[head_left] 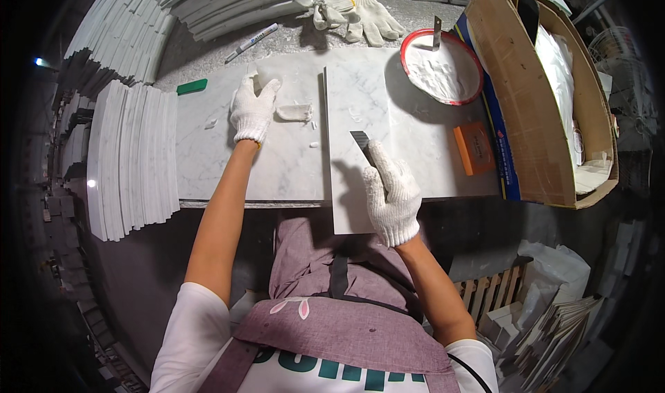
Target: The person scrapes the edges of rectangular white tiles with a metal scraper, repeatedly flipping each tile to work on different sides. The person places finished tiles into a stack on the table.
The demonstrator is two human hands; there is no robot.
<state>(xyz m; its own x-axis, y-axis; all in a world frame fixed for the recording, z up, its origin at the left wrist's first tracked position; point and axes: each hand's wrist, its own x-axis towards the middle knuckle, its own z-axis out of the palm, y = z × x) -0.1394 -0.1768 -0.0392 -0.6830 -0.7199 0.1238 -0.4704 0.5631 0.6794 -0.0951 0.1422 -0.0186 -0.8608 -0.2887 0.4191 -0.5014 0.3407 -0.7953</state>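
My right hand (393,195), in a white knit glove, grips a dark flat blade (359,139), its tip pointing up and left. Under it lies a long pale marble-patterned strip (338,109), its near end overhanging the table's front edge. My left hand (253,109), gloved too, rests on the marble-patterned slab (201,157) to the left, its fingers bent around something pale that I cannot make out. Just right of that hand is a folded whitish pad (294,112), with small white crumbs close by.
A red-rimmed bowl (443,74) of white paste holds an upright blade (436,34). Nearby are an orange box (474,148) and a large cardboard box (533,95). Stacked strips (131,161), a green block (192,87), a marker (251,43) and spare gloves (374,19) lie around.
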